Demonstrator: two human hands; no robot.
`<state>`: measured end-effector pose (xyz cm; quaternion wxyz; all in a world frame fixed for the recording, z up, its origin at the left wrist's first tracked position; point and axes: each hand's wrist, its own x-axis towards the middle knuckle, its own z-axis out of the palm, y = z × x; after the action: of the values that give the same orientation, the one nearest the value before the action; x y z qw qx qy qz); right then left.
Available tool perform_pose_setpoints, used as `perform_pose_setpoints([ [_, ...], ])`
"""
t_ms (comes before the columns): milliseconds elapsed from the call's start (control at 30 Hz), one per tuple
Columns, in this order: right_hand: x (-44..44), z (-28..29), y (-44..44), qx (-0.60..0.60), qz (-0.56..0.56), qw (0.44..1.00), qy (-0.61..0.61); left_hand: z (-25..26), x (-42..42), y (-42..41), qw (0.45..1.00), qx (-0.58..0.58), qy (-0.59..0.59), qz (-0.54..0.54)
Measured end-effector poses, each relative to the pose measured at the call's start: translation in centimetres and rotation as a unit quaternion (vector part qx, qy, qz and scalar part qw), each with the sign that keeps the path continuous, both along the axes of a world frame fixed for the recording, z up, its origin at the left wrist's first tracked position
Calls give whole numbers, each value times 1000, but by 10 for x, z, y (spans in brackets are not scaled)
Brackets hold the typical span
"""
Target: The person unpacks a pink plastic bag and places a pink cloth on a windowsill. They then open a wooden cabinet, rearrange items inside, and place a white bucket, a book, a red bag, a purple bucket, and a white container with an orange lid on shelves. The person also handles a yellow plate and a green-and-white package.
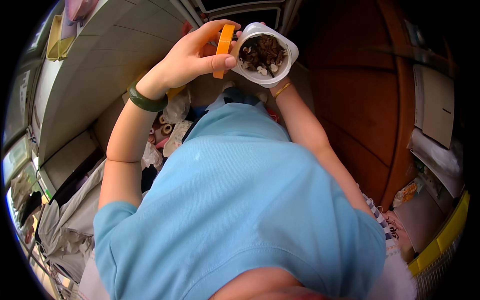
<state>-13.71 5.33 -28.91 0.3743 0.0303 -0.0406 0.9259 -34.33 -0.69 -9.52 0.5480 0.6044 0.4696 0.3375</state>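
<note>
My left hand [178, 62] pinches a round orange lid or ring [224, 50], seen edge-on, between thumb and fingers. Just to its right is a white plastic container [291, 47] with rounded corners and a round opening, tilted towards me. My right hand [280, 83] holds this container from behind and below, so most of that hand is hidden. Inside lie dark brown crumbly pieces [267, 48] and several whitish bits [261, 70]. A thin dark stick-like piece [270, 70] leans at the lower part of the opening.
A pale tiled surface [108, 48] curves along the left, with a yellow pouch [60, 41] at its edge. Brown panelling [356, 101] stands on the right. White-framed racks [243, 11] are ahead. Bags and spools [167, 129] lie low at left, beside grey cloth [71, 225].
</note>
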Motion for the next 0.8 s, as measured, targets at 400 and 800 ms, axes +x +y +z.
perform_pose_setpoints([
  [400,-14,0,-1,-61,-43,989,-129,-6,-5,-4,998,-53,-15,13],
  [800,-6,-1,-2,-7,-16,991,-132,-15,-9,0,997,-74,3,2],
])
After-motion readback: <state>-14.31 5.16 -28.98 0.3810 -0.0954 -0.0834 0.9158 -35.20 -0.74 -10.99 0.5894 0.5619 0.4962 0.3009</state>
